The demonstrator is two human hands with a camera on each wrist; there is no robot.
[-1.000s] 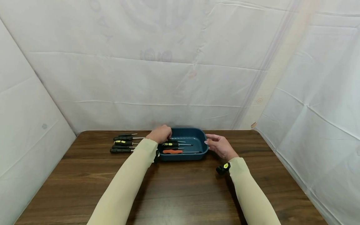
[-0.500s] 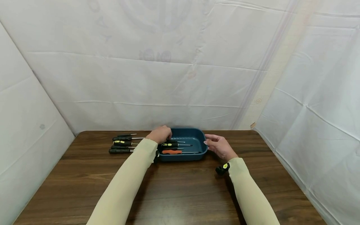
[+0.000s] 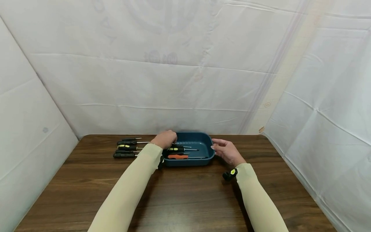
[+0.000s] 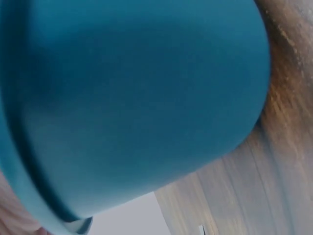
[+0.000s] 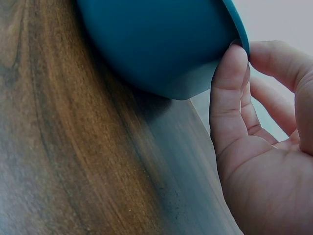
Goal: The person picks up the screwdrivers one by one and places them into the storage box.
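Note:
A dark blue tray (image 3: 200, 142) stands at the far middle of the brown table. In it lie a black-and-yellow screwdriver (image 3: 175, 149) and an orange-handled screwdriver (image 3: 177, 156). My left hand (image 3: 166, 138) sits at the tray's far left rim with its fingers curled over it; what lies under the fingers is hidden. The left wrist view is filled by the tray's outer wall (image 4: 137, 98). My right hand (image 3: 225, 149) is at the tray's right end, fingers relaxed. Its thumb (image 5: 227, 98) touches the rim of the tray (image 5: 156, 44).
Several black-handled screwdrivers (image 3: 127, 147) lie in a row on the table (image 3: 185, 193) left of the tray. White sheets hang close behind and on both sides. A small black device (image 3: 230, 174) sits at my right wrist.

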